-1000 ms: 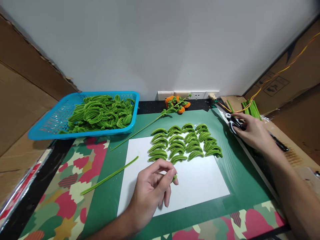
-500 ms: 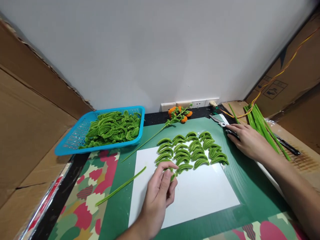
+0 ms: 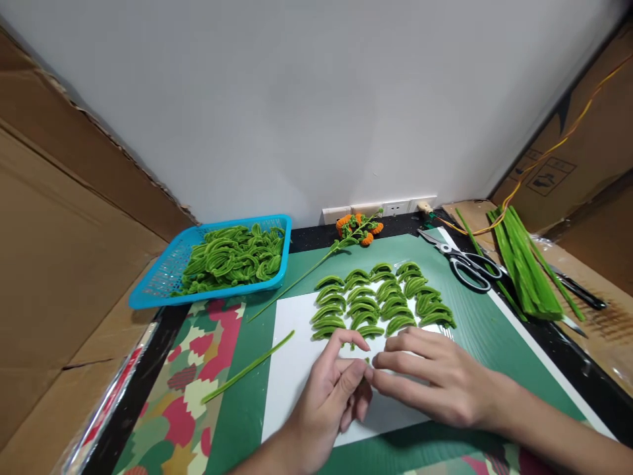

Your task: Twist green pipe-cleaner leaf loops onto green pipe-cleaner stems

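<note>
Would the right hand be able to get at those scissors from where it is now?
Probably yes: the scissors lie ahead of the right hand, nothing seems to cover their handles, and along the way between I see only green mat, just right of the curved green pieces.

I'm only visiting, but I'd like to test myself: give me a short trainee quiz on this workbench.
1. True or false: the right hand has its fingers off the scissors.
2. Choose one: the basket is A) red, B) blue, C) white.
3. Count: how many columns do the curved green pieces lying on and just beyond the white sheet form?

Key: 1. True. 2. B. 3. Four.
</note>
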The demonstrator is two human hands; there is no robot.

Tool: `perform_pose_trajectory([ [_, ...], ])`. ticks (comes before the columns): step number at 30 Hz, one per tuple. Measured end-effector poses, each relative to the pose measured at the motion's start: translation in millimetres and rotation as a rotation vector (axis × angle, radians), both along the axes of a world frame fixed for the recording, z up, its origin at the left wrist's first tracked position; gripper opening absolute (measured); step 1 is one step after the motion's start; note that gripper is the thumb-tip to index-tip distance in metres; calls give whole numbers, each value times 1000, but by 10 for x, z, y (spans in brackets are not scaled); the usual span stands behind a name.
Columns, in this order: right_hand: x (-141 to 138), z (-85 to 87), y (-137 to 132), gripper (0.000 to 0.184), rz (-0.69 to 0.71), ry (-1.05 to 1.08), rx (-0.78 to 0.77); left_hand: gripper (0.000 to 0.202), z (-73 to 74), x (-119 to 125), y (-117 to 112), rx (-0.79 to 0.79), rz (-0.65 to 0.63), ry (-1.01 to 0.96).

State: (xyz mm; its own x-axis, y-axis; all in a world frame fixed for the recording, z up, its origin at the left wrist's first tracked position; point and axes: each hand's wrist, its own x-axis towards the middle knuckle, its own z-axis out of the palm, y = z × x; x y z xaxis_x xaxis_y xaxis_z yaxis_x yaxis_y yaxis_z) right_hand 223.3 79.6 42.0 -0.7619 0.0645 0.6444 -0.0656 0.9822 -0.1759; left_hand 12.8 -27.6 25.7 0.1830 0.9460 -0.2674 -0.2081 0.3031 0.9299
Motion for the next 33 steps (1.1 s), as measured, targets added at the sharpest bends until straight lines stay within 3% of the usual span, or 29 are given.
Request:
perform_pose_trajectory([
  [3,-14,-44,-54,32,19,44,-41,38,29,6,-16,0,-95,-28],
  [9,9,-106,-62,19,4,57,-176,36,75,49,-31,31,-148,-100],
  [15,3,-167,-73,14,5,69,-229,37,96,63,-38,47,-129,3],
  [21,31,-200,-25,11,-87,117,-228,42,85,16,-15,53,-41,160],
  [33,65,-170,11,11,-125,69,-226,44,-32,30,11,-19,86,99],
])
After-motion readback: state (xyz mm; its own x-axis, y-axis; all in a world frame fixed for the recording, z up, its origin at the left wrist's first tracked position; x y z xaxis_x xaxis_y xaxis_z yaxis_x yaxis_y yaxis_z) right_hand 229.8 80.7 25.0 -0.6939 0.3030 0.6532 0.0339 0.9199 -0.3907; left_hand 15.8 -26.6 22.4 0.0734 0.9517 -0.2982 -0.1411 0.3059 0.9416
